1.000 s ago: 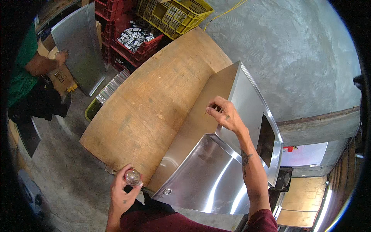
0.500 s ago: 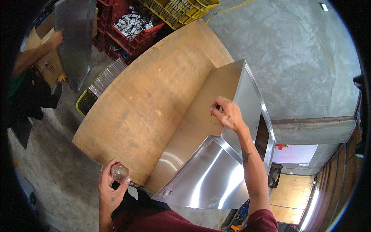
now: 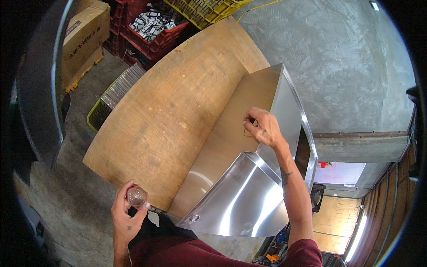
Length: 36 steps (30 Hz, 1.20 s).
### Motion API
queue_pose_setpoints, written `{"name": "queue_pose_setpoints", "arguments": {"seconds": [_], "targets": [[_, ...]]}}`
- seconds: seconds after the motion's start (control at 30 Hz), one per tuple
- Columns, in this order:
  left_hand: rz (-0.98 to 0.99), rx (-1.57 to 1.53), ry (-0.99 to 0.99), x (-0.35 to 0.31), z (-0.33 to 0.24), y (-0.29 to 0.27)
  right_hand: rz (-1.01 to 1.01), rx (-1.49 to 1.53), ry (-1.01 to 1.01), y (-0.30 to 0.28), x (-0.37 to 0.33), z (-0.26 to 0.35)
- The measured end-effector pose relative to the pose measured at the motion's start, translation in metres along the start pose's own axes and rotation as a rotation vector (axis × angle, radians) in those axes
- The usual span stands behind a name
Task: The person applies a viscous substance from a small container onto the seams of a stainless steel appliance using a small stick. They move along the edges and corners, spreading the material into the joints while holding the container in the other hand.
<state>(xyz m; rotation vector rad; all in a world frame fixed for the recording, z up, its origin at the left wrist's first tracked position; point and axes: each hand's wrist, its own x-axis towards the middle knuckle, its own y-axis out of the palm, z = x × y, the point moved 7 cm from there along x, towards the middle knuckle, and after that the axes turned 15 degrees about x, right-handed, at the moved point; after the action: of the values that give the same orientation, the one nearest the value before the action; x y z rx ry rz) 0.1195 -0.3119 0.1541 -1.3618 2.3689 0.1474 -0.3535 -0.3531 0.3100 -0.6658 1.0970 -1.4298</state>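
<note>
I'd hold the cup (image 3: 137, 196) level in the curled left hand (image 3: 126, 217) at eight o'clock, lightly guiding the stick (image 3: 244, 132) pinched by the right hand (image 3: 264, 127), at three, over the steel (image 3: 238, 196).

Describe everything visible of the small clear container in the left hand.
The small clear container is rounded and looks like glass or clear plastic, with glints and a reddish edge. The left hand grips it at the near edge of the wooden board; its contents and any board contact are unclear.
</note>
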Motion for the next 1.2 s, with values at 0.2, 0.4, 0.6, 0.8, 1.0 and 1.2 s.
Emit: {"name": "queue_pose_setpoints", "arguments": {"seconds": [0.2,0.4,0.6,0.8,1.0,1.2], "targets": [[-0.003,0.019,-0.001,-0.0017,0.0018,-0.0008,0.007,-0.002,-0.005,0.0007,-0.0005,-0.0005],[0.001,0.013,0.023,-0.0032,-0.0015,-0.0027,0.029,-0.018,0.003,0.0020,-0.0002,-0.0056],[0.010,0.022,-0.011,-0.0048,0.0012,-0.0029,0.025,-0.028,0.015,0.0024,-0.0002,-0.0035],[0.020,-0.006,-0.023,-0.0060,0.0044,-0.0032,0.019,-0.028,-0.007,0.0026,-0.0002,-0.0051],[0.024,0.001,-0.041,-0.0068,0.0018,-0.0042,0.031,-0.019,0.006,0.0029,0.0004,-0.0044],[0.024,0.020,-0.027,-0.0073,0.0054,-0.0047,0.036,-0.013,0.034,0.0031,0.0006,-0.0034]]}}
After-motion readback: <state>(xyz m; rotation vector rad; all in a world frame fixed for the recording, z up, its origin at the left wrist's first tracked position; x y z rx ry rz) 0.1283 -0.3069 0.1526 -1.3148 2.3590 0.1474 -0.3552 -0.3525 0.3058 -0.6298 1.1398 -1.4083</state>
